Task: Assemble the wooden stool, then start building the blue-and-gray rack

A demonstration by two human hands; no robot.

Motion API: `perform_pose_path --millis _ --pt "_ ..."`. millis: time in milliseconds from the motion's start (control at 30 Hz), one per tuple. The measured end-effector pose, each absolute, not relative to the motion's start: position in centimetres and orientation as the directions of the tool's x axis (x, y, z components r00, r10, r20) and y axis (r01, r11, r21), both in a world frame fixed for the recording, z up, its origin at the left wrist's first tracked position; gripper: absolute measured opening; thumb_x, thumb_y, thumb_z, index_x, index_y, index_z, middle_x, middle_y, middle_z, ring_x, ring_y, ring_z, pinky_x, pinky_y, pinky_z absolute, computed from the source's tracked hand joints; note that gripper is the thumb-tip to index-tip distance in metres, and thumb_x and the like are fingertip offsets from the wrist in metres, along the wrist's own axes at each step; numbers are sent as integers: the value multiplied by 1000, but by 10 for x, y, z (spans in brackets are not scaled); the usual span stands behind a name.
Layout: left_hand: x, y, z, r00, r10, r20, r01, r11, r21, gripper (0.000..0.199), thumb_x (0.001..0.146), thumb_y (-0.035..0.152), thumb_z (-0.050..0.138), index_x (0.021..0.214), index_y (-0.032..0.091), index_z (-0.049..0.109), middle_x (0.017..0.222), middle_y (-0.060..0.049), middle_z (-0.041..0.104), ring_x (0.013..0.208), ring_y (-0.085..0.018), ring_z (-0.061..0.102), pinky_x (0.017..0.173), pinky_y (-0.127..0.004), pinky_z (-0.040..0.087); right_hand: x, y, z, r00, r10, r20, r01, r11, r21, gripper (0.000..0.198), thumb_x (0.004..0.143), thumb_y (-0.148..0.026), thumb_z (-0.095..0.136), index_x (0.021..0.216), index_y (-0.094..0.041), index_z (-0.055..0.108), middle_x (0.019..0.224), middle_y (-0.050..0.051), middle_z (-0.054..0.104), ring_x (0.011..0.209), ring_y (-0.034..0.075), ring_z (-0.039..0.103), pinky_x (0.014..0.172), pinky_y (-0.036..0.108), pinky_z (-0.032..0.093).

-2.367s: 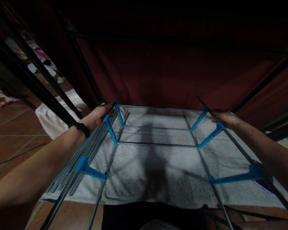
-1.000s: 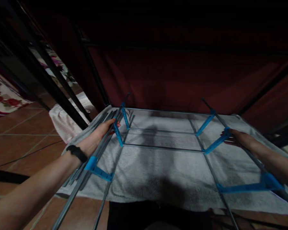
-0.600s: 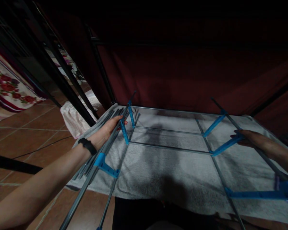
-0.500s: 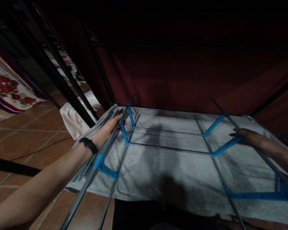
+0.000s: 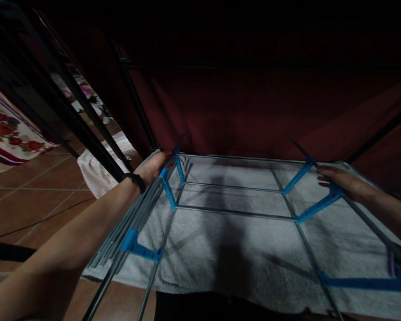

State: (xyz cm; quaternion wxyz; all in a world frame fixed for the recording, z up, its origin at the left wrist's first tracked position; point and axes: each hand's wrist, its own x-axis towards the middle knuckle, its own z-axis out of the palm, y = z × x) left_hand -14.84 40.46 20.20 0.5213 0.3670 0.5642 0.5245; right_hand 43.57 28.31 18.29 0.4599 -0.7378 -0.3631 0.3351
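Observation:
A frame of grey metal tubes with blue plastic brackets stands before me on a light grey cloth. My left hand (image 5: 156,166) is closed around the left upper tube (image 5: 102,292), between the far blue bracket (image 5: 179,167) and the middle one (image 5: 168,189); its fingertips are mostly hidden. On the other side, my right hand (image 5: 342,180) wraps over the right upper tube (image 5: 364,218), just beyond a blue bracket (image 5: 316,208). Two thin crossbars (image 5: 234,211) join the lower tubes. Several loose grey tubes (image 5: 120,234) lie bundled under my left forearm.
The grey cloth (image 5: 200,254) covers the surface beneath the frame. Dark red fabric (image 5: 254,111) hangs behind. Black metal posts (image 5: 83,138) rise at the left, near a striped cloth (image 5: 98,167) and floral fabric (image 5: 13,129). A cable (image 5: 43,220) crosses the tiled floor.
Both hands have slid farther away along their tubes: the left from the middle bracket toward the far one, the right past its middle bracket. The view has shifted slightly.

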Motion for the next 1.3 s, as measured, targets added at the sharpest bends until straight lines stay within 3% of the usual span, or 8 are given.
perform_pose_path --millis 300,500,700,1000,1133,1300 --pt "-145 421 198 -156 972 -176 -71 166 984 13 74 6 64 84 13 67 69 -5 68 61 -16 65 57 -24 55 439 300 180 482 865 -137 191 -256 -948 30 76 -16 66 105 -20 69 132 13 61 101 18 65 65 19 60" --pt "-147 427 197 -161 977 -143 4 145 989 12 81 6 60 87 13 67 77 -4 69 68 -13 64 65 -24 56 440 305 184 426 886 -184 103 -250 -963 36 78 -15 63 113 -22 65 143 8 55 102 21 64 70 25 62" --pt "-151 437 191 -152 979 -133 47 141 989 13 86 5 57 92 13 66 91 -4 68 78 -11 63 76 -25 57 437 307 186 421 887 -188 103 -252 -962 46 78 -12 59 124 -22 60 147 6 52 97 17 68 71 25 63" --pt "-161 453 179 -110 989 -103 61 110 992 20 80 15 70 99 15 64 108 -4 67 90 -12 63 88 -31 58 430 304 189 445 881 -160 122 -236 -964 67 65 -5 59 130 -21 58 137 8 60 89 18 73 75 28 65" --pt "-159 452 179 -107 990 -90 70 97 993 16 85 14 65 101 13 64 103 -5 68 91 -13 63 88 -31 58 427 304 190 439 883 -166 138 -249 -959 70 67 -5 57 135 -19 55 137 9 60 88 16 72 76 27 63" --pt "-152 446 187 -135 985 -105 83 116 990 18 88 6 57 104 13 63 95 -3 69 85 -11 63 81 -27 58 428 303 191 462 865 -193 100 -268 -958 58 71 -6 56 127 -21 59 135 7 60 85 15 71 76 28 62"
